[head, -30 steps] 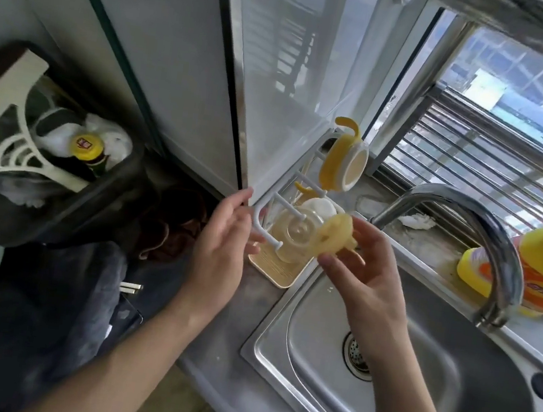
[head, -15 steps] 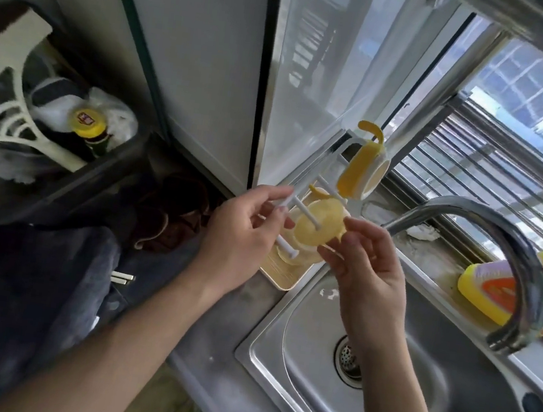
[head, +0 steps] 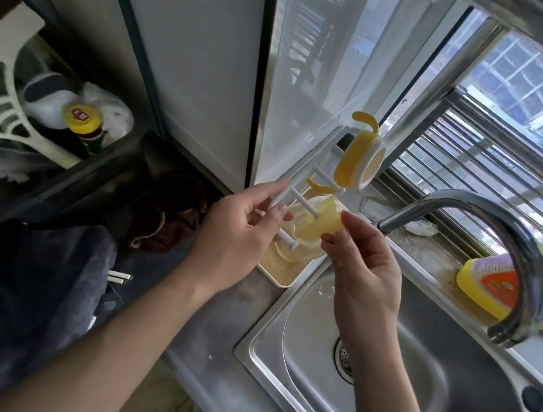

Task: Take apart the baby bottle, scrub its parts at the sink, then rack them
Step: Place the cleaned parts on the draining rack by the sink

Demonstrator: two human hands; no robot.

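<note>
A white peg drying rack (head: 305, 172) stands on a cream tray (head: 280, 271) left of the sink. My left hand (head: 238, 236) grips the rack's post with thumb and fingers. My right hand (head: 363, 270) pinches a pale yellow bottle cap (head: 322, 219) and holds it over one of the rack's pegs. A yellow handled bottle collar (head: 360, 162) hangs on an upper peg. A clear bottle part (head: 291, 253) sits low on the rack, mostly hidden behind the cap and my fingers.
The steel sink (head: 413, 380) with its drain (head: 345, 357) lies below my right arm. A curved tap (head: 511, 258) arches over it. A yellow detergent bottle (head: 508, 282) lies on the window ledge. Dark cloth (head: 27, 294) and a black bin (head: 64, 144) fill the left counter.
My left hand rose from beside the rack and took hold of its post. My right hand carried the yellow cap up onto a rack peg.
</note>
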